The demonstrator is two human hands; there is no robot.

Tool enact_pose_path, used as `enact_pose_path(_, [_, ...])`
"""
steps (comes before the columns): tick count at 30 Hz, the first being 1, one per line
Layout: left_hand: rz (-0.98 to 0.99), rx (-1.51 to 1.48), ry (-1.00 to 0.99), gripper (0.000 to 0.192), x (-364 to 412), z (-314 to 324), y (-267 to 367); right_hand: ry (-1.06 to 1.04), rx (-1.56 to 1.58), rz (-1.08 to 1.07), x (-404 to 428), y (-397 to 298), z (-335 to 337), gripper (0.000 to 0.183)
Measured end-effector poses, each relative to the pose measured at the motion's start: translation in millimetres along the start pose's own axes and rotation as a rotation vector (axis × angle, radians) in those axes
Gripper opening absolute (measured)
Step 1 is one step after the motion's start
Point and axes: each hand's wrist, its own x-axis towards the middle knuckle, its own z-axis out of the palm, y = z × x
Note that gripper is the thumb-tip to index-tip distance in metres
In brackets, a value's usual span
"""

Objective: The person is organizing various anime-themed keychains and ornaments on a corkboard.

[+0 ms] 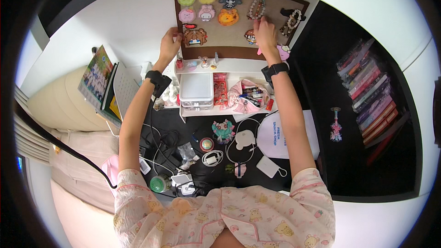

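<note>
A pin board (237, 51) with a brown frame leans against the wall behind a small white desk shelf. My left hand (170, 44) grips its left edge, thumb toward the front. Over the board's right half is my right hand (267, 36), its fingertips at the lower end of a hanging beaded bracelet (256, 7); whether they pinch it is unclear. Partly behind this hand is a fuse-bead figure (250, 37). Several more bead figures fill the left side, among them a brown-haired one (195, 37) and an orange bear (228, 17). More bracelets (293, 20) hang at the right edge.
The white shelf (227, 66) carries small bottles and figurines, with a drawer box (196, 88) and a pink pencil pouch (234, 101) below. Cables, a coiled white charger (212, 158), a green-lidded jar (160, 183) and a white power bank (268, 166) lie across the black desk. Books (370, 93) stand at right.
</note>
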Motion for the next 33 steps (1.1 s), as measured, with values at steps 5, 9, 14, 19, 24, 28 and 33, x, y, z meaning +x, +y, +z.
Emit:
enact_pose_path(5, [-0.073, -0.050, -0.037, 0.030, -4.0, 1.8, -2.0, -0.063, 0.006, -0.073, 1.1, -2.1, -1.8, 0.025])
enact_pose_path(9, [-0.120, -0.056, -0.061, 0.030, -2.2, 5.4, -0.3, -0.074, 0.017, -0.107, 4.7, 7.0, 1.6, 0.026])
enact_pose_path(14, [-0.074, -0.061, -0.030, 0.025, -1.1, 5.6, -1.0, -0.175, 0.049, -0.056, 7.3, 4.3, -2.2, 0.028])
enact_pose_path(19, [-0.077, -0.096, -0.015, 0.025, 0.0, 7.4, -11.1, -0.067, 0.074, -0.153, 3.1, 11.9, 0.8, 0.023])
enact_pose_path(24, [-0.076, -0.122, -0.028, 0.026, 0.8, 7.8, -10.1, -0.058, 0.153, -0.172, -2.6, 11.3, -3.7, 0.024])
enact_pose_path(28, [-0.111, -0.093, -0.044, 0.028, -0.8, 3.7, -11.5, -0.043, 0.105, -0.158, -20.3, 2.4, -12.1, 0.023])
enact_pose_path(33, [-0.131, 0.013, 0.151, 0.026, -11.5, -0.3, -2.9, 0.120, 0.064, -0.419, -35.9, -2.4, -19.0, 0.018])
